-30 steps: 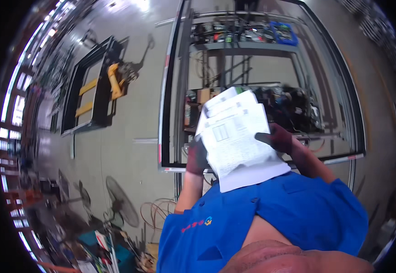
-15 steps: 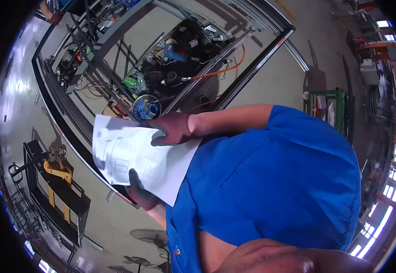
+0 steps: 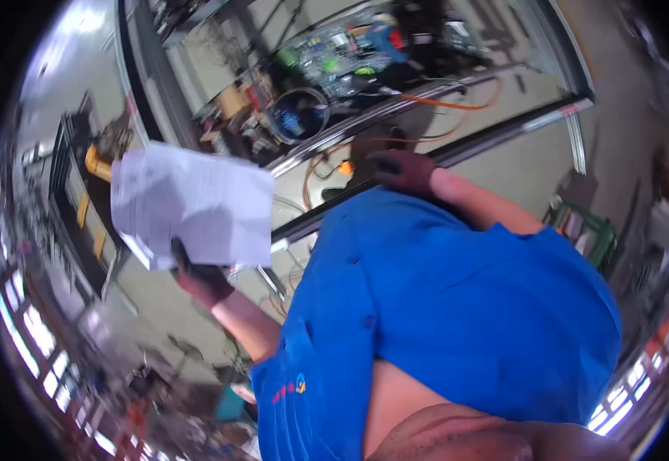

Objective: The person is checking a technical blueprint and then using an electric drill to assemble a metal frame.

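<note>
Grey workshop floor [image 3: 534, 163] is crossed by a dark metal frame [image 3: 489, 144] beside and beyond the right grip [image 3: 407, 172]; whether that is open cannot be told; white paper sheets [image 3: 204, 201] are clasped at their near edge by the left grip [image 3: 202, 281], spread ahead of it

White papers [image 3: 227, 184]; blue shirt [image 3: 496, 307]; orange hose [image 3: 442, 103].

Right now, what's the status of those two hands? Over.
Left hand gripping papers. Right hand apart from papers, by the dark frame. Orange hose beyond right hand.
</note>
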`<action>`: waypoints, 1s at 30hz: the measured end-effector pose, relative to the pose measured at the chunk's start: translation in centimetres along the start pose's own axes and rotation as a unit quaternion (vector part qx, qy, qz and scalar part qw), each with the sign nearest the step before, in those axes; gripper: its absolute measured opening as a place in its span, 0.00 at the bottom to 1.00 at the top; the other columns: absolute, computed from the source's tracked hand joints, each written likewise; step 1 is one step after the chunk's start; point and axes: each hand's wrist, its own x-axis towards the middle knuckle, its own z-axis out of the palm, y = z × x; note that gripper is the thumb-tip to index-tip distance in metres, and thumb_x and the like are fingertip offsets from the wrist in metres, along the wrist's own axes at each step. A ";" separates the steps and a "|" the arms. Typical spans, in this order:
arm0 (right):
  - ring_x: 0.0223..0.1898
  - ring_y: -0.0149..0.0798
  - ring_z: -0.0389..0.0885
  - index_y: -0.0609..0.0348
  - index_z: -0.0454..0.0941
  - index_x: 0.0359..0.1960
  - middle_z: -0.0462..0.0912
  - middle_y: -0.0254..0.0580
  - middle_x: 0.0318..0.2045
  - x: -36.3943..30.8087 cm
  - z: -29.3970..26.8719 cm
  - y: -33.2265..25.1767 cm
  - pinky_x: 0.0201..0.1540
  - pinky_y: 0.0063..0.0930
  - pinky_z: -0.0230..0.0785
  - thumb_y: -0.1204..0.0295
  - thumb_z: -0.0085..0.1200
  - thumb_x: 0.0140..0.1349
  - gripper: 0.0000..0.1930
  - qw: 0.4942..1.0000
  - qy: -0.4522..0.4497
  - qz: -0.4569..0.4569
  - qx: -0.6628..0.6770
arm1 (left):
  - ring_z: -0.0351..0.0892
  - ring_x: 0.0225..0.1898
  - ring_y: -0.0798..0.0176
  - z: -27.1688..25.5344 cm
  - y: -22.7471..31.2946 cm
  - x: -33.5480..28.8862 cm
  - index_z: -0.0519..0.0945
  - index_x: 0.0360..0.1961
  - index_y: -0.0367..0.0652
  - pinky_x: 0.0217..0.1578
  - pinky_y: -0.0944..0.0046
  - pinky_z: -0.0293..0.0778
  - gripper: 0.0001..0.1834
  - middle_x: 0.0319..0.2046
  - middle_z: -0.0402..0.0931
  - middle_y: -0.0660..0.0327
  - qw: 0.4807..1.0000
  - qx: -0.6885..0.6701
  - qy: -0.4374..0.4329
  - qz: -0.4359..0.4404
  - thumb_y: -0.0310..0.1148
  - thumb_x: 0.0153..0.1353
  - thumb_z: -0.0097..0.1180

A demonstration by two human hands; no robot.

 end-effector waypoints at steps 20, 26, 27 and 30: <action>0.71 0.50 0.79 0.63 0.71 0.77 0.79 0.53 0.72 6.9 -1.8 -4.9 0.76 0.41 0.68 0.59 0.64 0.73 0.35 0.974 0.029 0.051 0.219 | 0.83 0.61 0.56 2.6 -5.7 -1.0 0.81 0.66 0.30 0.64 0.56 0.78 0.26 0.63 0.83 0.52 0.981 -0.001 -0.135 -0.142 0.33 0.72 0.64; 0.75 0.42 0.73 0.63 0.62 0.82 0.75 0.49 0.74 8.4 2.3 -15.5 0.77 0.40 0.66 0.64 0.47 0.84 0.30 0.881 -0.015 -0.025 0.473 | 0.78 0.70 0.50 4.1 -2.9 2.2 0.71 0.78 0.35 0.71 0.51 0.72 0.32 0.71 0.78 0.52 0.836 -0.261 -0.375 -0.304 0.29 0.75 0.58; 0.74 0.41 0.74 0.62 0.63 0.82 0.75 0.48 0.74 8.0 2.6 -16.5 0.76 0.40 0.67 0.63 0.48 0.85 0.29 0.888 -0.043 -0.047 0.455 | 0.78 0.70 0.50 4.0 -3.4 3.2 0.71 0.78 0.35 0.71 0.51 0.72 0.32 0.71 0.78 0.52 0.830 -0.261 -0.387 -0.305 0.29 0.75 0.58; 0.72 0.43 0.77 0.58 0.66 0.80 0.77 0.47 0.73 7.5 5.7 -15.3 0.76 0.40 0.66 0.64 0.56 0.81 0.30 0.873 -0.023 -0.089 0.480 | 0.80 0.69 0.51 4.9 -2.6 4.5 0.71 0.78 0.38 0.69 0.52 0.74 0.31 0.70 0.79 0.54 0.836 -0.223 -0.407 -0.293 0.27 0.75 0.58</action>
